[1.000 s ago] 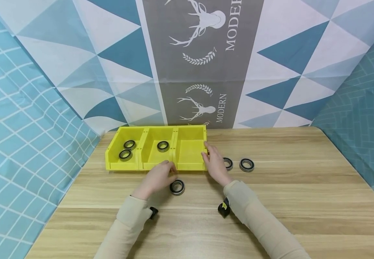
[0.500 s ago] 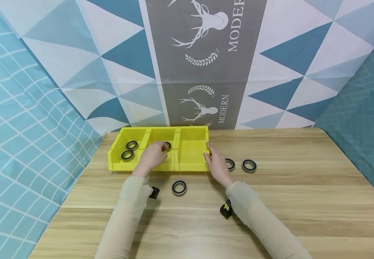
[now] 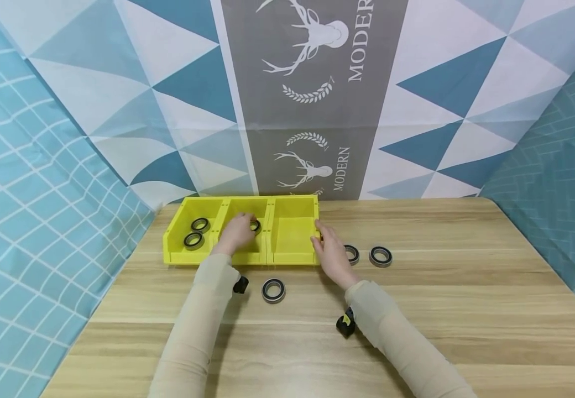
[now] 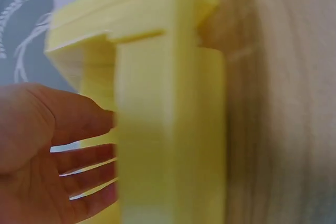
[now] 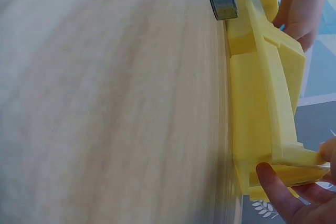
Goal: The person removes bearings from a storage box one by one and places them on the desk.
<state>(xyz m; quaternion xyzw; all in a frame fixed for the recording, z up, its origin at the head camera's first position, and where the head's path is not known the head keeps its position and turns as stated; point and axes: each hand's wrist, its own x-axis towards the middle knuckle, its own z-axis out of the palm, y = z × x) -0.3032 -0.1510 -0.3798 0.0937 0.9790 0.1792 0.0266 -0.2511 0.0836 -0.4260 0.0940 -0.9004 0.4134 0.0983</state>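
Observation:
Three yellow storage bins stand joined in a row at the back of the table. My left hand (image 3: 236, 233) reaches into the middle bin (image 3: 250, 257), partly covering a ball bearing (image 3: 256, 226) there. In the left wrist view, the fingertips disappear behind the yellow wall (image 4: 144, 93), with the fingers (image 4: 86, 158) fairly straight. My right hand (image 3: 334, 255) holds the side wall of the right bin (image 3: 292, 257); the right wrist view shows a finger (image 5: 273, 182) against its end. Two bearings (image 3: 194, 240) lie in the left bin (image 3: 180, 257).
One bearing (image 3: 273, 290) lies on the wooden table (image 3: 287, 354) in front of the bins. Right of the bins are another bearing (image 3: 380, 256) and one partly behind my right hand (image 3: 351, 254). A patterned cloth (image 3: 312, 110) hangs behind the table.
My left hand has moved from the front edge of the bins up and into the middle bin, lower over the bearing. The right hand stays at the right bin's wall.

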